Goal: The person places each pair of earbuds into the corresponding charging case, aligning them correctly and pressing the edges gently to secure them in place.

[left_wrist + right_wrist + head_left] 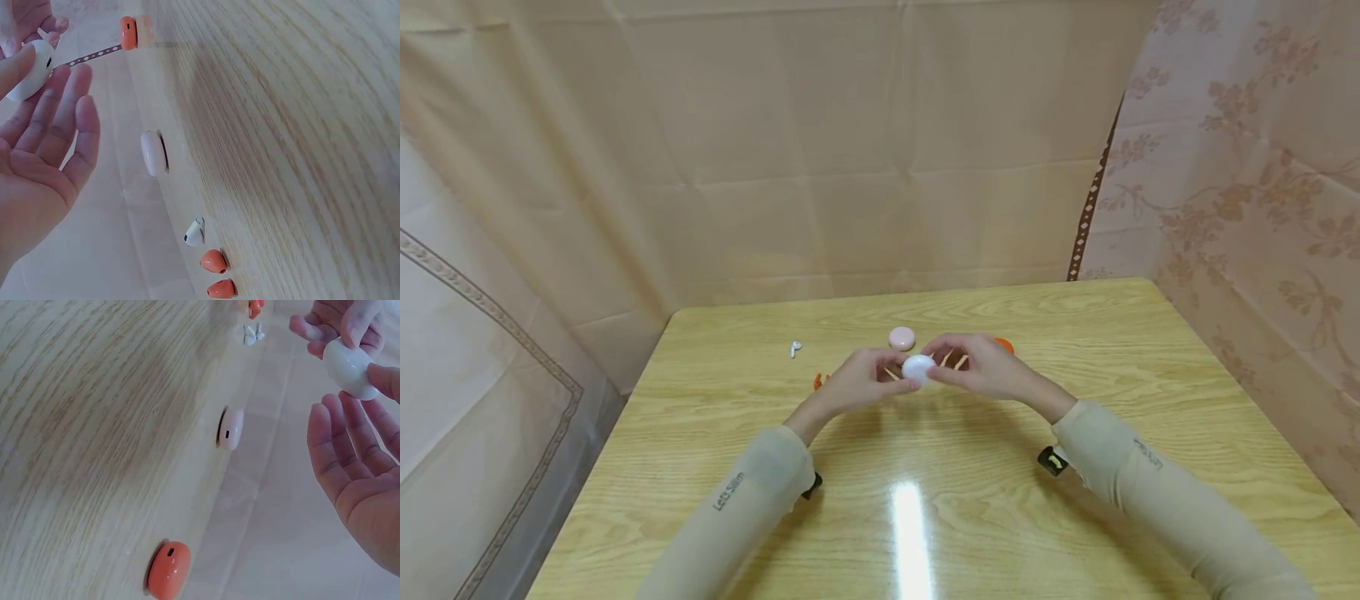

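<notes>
A smooth white earbud charging case [917, 369] is held above the table between both hands. My left hand [867, 381] pinches its left side, thumb against fingertips. From the right, my right hand [985, 367] grips the same case with thumb and fingers. A small dark port shows on the white case [36, 70] in the left wrist view. Its lid appears closed in the right wrist view. Behind the hands, a pale pink case [902, 337] lies on the table.
An orange case [169, 570] sits to the right, partly hidden by the right hand in the head view. White earbud pieces [250, 335] and orange earbuds [214, 261] lie to the left on the wooden table [1000, 500]. Curtains [850, 167] hang behind.
</notes>
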`<control>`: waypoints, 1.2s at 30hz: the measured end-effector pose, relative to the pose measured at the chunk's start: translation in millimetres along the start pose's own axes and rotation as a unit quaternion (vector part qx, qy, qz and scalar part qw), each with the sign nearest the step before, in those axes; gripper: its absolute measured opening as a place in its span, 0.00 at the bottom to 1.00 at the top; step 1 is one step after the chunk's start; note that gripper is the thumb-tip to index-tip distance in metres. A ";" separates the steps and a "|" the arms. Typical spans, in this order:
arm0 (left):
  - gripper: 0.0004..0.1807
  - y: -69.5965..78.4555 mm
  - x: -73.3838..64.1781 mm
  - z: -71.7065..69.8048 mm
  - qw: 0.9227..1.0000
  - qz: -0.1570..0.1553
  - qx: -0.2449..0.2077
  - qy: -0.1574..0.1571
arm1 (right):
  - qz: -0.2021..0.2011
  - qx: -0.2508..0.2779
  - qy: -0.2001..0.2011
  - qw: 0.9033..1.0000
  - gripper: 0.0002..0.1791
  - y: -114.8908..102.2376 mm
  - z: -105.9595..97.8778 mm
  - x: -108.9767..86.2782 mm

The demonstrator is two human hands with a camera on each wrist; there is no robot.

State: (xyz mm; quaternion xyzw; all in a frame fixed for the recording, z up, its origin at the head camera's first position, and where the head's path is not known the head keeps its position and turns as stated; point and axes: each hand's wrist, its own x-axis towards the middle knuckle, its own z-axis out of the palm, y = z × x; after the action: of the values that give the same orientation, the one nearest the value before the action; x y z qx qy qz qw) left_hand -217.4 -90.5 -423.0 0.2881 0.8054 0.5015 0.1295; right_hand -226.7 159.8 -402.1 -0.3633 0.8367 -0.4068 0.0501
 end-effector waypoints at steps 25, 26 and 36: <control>0.12 2.7 0.3 4.8 1.000 0.014 0.024 0.014 | 0.011 0.026 -0.005 1.000 0.10 3.0 -4.8 6.5; 0.12 2.8 1.4 5.1 1.000 0.018 0.021 0.014 | 0.013 0.027 -0.003 1.000 0.09 2.5 -5.6 6.1; 0.13 -3.5 10.8 10.1 0.999 0.025 0.007 0.022 | 0.016 0.021 0.008 1.000 0.11 5.8 -10.5 5.5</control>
State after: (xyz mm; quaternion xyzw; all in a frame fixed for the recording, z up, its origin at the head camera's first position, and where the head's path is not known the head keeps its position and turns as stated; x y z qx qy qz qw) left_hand -222.1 -77.8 -429.9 0.2978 0.8044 0.5048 0.0973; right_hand -238.0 165.4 -398.0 -0.3456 0.8338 -0.4266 0.0574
